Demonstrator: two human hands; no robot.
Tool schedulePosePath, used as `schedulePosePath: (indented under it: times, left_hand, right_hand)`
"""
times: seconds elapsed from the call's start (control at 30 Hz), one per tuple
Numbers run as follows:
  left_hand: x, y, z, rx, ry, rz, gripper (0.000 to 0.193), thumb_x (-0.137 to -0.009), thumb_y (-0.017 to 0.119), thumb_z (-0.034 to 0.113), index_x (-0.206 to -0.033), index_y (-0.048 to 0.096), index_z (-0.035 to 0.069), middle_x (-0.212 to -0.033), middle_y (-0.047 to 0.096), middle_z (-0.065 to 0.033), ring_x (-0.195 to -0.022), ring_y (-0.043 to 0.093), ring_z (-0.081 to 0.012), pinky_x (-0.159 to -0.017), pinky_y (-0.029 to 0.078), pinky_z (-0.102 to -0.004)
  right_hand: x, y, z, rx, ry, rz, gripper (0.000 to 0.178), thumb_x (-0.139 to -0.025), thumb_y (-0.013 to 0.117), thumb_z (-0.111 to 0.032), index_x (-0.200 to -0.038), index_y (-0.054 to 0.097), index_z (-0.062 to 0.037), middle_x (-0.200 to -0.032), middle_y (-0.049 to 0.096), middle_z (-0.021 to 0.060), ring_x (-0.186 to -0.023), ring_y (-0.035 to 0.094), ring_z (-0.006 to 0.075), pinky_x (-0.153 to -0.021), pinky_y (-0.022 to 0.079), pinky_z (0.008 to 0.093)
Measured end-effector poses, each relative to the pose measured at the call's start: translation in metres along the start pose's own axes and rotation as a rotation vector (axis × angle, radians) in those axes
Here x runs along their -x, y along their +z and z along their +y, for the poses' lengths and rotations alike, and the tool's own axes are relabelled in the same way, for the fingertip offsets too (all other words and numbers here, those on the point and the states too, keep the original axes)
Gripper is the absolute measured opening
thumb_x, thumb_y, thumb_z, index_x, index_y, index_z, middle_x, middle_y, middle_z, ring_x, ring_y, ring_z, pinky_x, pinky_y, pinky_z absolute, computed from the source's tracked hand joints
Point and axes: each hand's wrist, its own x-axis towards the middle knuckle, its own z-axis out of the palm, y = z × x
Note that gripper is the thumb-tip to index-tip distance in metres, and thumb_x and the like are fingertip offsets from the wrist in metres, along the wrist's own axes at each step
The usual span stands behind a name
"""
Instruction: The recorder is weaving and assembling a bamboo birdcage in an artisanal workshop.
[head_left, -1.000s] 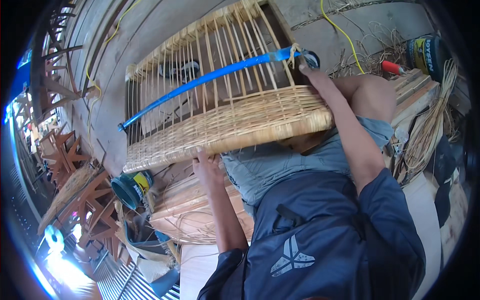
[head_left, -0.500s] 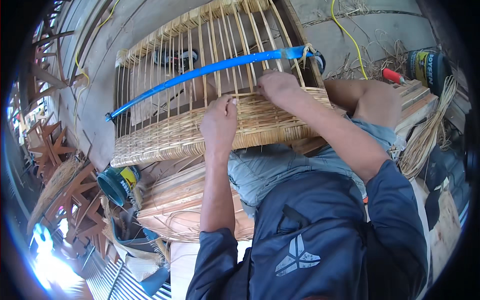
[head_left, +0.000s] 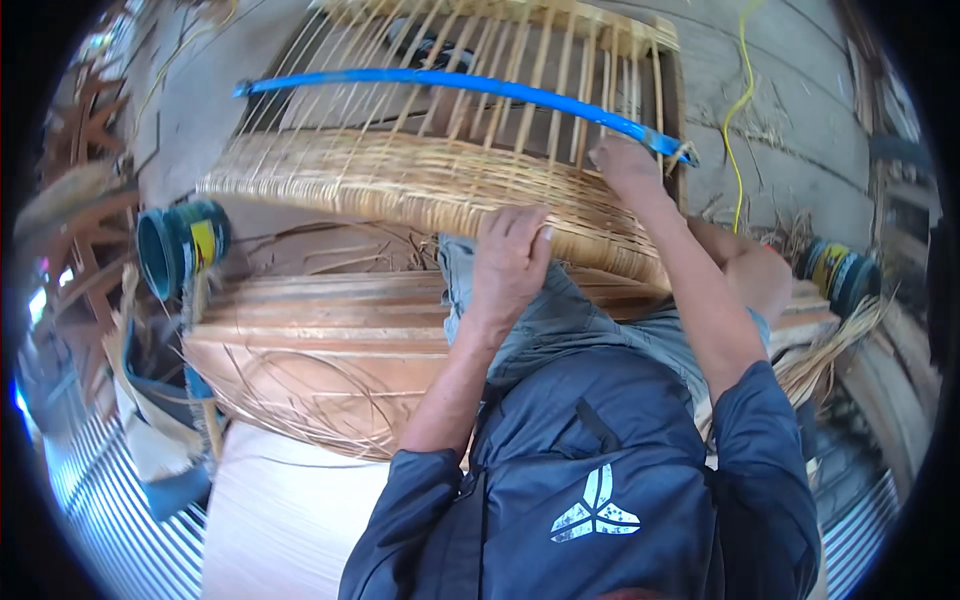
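Note:
A partly woven rattan panel (head_left: 420,170) leans over my lap, its near band densely woven and its long strands bare beyond. My left hand (head_left: 512,250) is closed over the wrapped near rim, right of its middle. Farther right, my right hand (head_left: 627,168) is closed at the upper edge of the weave, just below the right end of a blue strip (head_left: 480,84). Its fingertips are hidden, so what they pinch cannot be made out. The blue strip bows across the bare strands from side to side and is tied at its right end.
Stacked wooden boards (head_left: 320,310) lie under the panel, with loose thin strands on them. A green bucket (head_left: 185,245) stands at the left, another bucket (head_left: 840,275) at the right. Near it is a bundle of fibre strips (head_left: 825,355). A yellow cord (head_left: 741,120) crosses the floor.
My left hand has gone from the weave's upper edge to the near rim. My right hand has shifted right along the weave, toward the blue strip's end. The panel is tilted differently in view.

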Motion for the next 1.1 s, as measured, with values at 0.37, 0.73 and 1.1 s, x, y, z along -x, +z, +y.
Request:
schedulePosePath:
  times: [0.37, 0.73, 1.1]
  left_hand:
    - [0.119, -0.045, -0.021, 0.003, -0.129, 0.294, 0.018, -0.072, 0.062, 0.004, -0.09, 0.06, 0.005, -0.087, 0.06, -0.0108, -0.085, 0.057, -0.0293, -0.075, 0.046, -0.0384]
    - [0.161, -0.062, -0.047, -0.031, -0.438, 0.238, 0.015, -0.082, 0.056, 0.007, -0.095, 0.06, 0.004, -0.089, 0.061, -0.0155, -0.083, 0.058, -0.0326, -0.074, 0.047, -0.0386]
    - [0.029, 0.045, 0.046, 0.105, -0.158, -0.273, 0.015, -0.09, 0.052, 0.01, -0.097, 0.061, 0.001, -0.084, 0.06, -0.0125, -0.076, 0.058, -0.0212, -0.07, 0.046, -0.0306]
  right_hand:
    - [0.06, 0.034, 0.035, 0.305, -0.503, 0.141, 0.038, -0.093, 0.043, -0.033, -0.114, 0.054, -0.0033, -0.121, 0.051, 0.0195, -0.112, 0.046, 0.0383, -0.093, 0.037, 0.0442]
    - [0.072, -0.006, 0.045, -0.122, -0.135, 0.287, 0.036, -0.089, 0.053, -0.025, -0.119, 0.054, -0.0042, -0.125, 0.049, 0.0185, -0.115, 0.047, 0.0328, -0.097, 0.037, 0.0395]
    - [0.225, -0.047, 0.112, -0.431, 0.277, 0.944, 0.018, -0.085, 0.057, -0.016, -0.096, 0.062, -0.0032, -0.091, 0.061, 0.016, -0.088, 0.058, 0.0328, -0.08, 0.046, 0.0383]
